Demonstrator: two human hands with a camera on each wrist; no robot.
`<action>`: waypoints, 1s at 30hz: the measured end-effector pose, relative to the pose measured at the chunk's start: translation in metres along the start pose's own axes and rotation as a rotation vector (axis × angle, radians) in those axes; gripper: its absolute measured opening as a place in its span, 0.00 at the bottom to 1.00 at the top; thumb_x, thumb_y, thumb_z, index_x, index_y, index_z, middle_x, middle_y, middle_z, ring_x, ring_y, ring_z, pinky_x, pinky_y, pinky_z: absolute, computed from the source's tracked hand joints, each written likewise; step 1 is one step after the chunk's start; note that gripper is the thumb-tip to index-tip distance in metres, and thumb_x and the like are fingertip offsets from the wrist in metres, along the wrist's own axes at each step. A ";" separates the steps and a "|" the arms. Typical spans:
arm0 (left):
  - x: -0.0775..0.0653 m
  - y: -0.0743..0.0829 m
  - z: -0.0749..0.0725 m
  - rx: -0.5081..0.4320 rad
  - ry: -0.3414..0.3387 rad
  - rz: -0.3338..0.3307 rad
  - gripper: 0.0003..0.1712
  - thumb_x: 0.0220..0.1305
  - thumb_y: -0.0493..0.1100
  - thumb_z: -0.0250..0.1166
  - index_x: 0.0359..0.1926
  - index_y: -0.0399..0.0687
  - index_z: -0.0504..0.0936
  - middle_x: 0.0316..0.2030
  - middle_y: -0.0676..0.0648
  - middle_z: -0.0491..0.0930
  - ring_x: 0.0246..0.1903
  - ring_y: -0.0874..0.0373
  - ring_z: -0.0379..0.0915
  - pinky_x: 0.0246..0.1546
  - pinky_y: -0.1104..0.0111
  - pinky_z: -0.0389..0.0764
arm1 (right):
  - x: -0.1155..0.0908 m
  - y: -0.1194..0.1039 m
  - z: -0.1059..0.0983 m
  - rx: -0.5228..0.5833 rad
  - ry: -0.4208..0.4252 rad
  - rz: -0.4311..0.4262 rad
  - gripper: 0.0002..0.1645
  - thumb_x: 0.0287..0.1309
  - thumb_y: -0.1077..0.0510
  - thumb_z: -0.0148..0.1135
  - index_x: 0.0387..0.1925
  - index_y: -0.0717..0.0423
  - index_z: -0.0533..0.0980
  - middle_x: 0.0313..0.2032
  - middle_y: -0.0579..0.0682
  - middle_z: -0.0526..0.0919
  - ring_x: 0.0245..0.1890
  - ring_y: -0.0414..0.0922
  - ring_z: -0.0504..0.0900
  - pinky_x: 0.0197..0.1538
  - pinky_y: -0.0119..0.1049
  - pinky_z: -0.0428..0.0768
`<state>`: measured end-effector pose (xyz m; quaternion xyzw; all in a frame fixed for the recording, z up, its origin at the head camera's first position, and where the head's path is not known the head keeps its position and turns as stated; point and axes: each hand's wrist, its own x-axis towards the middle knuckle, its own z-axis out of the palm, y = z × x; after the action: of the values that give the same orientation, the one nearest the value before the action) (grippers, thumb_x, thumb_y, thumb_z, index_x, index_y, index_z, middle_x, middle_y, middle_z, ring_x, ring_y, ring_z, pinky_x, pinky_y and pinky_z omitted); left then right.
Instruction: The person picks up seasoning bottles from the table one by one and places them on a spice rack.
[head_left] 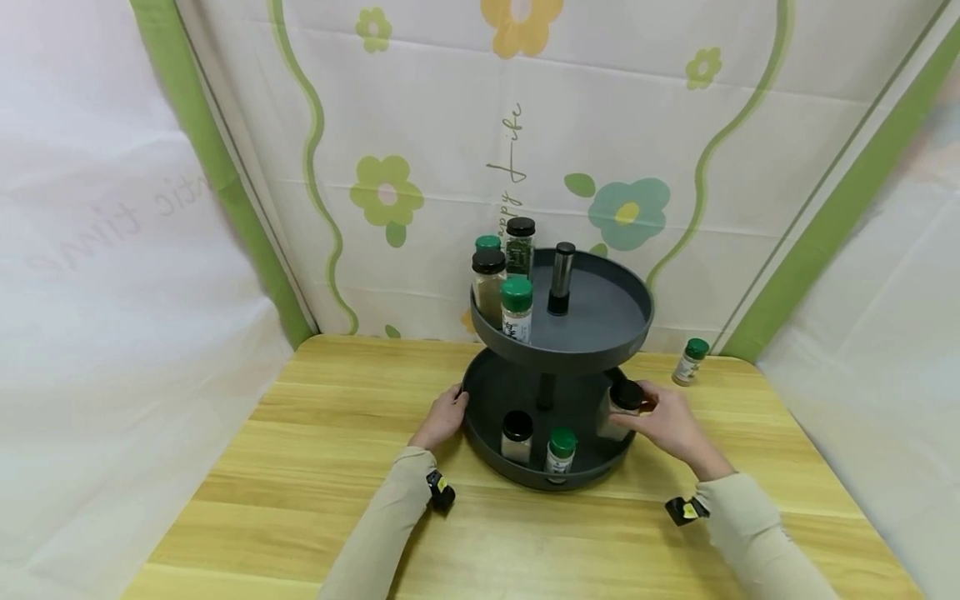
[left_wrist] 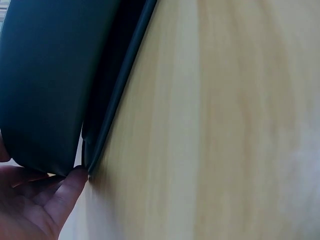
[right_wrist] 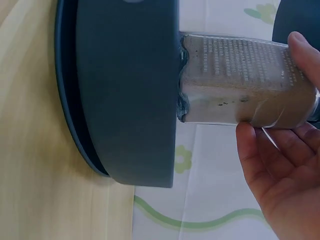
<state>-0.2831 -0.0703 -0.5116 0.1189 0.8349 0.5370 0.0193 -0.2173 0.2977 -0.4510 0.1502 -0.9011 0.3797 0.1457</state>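
A dark grey two-tier round spice rack (head_left: 562, 358) stands on the wooden table. My left hand (head_left: 442, 417) grips the left side of its lower tray; in the left wrist view the fingers (left_wrist: 60, 200) reach around the tray's wall (left_wrist: 45, 85). With my right hand (head_left: 669, 423) I hold a square clear spice jar (right_wrist: 240, 82) with a black cap (head_left: 626, 394), at the right side of the lower tray. Its base is at the tray's rim in the right wrist view, and it contains light brown powder. Fingers and thumb lie on opposite sides of the jar.
On the lower tray stand a black-capped jar (head_left: 517, 437) and a green-capped jar (head_left: 561, 452). Several jars, including a green-capped one (head_left: 517, 308), crowd the upper tray's left side beside the metal post (head_left: 562, 279). Another green-capped jar (head_left: 690, 362) stands at the table's back right.
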 end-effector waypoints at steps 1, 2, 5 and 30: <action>-0.001 0.000 0.000 -0.001 -0.004 0.002 0.26 0.76 0.41 0.41 0.68 0.32 0.59 0.65 0.33 0.62 0.65 0.41 0.56 0.63 0.51 0.59 | 0.000 0.000 0.001 0.004 0.000 -0.005 0.25 0.44 0.46 0.76 0.41 0.53 0.78 0.33 0.47 0.81 0.33 0.43 0.79 0.29 0.32 0.78; -0.001 0.000 -0.001 -0.002 -0.007 0.004 0.26 0.76 0.41 0.41 0.68 0.32 0.59 0.65 0.33 0.62 0.65 0.42 0.56 0.63 0.51 0.59 | 0.000 -0.001 0.003 0.003 0.000 -0.010 0.25 0.43 0.46 0.76 0.41 0.53 0.78 0.33 0.47 0.81 0.32 0.42 0.79 0.29 0.32 0.78; -0.001 0.001 -0.001 -0.014 -0.015 0.000 0.26 0.76 0.42 0.40 0.68 0.33 0.59 0.65 0.34 0.62 0.65 0.42 0.55 0.64 0.51 0.59 | -0.001 -0.004 0.005 0.003 -0.015 -0.010 0.24 0.44 0.46 0.75 0.40 0.54 0.77 0.31 0.47 0.80 0.31 0.43 0.78 0.28 0.32 0.77; 0.001 -0.001 -0.002 0.025 0.003 0.023 0.25 0.75 0.41 0.41 0.68 0.32 0.60 0.64 0.34 0.63 0.64 0.43 0.58 0.63 0.52 0.61 | -0.009 -0.006 0.021 -0.014 -0.104 0.046 0.27 0.42 0.40 0.74 0.35 0.54 0.76 0.23 0.46 0.76 0.22 0.43 0.73 0.22 0.34 0.73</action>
<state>-0.2849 -0.0721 -0.5110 0.1276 0.8403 0.5268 0.0103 -0.2096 0.2798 -0.4645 0.1479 -0.9133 0.3684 0.0910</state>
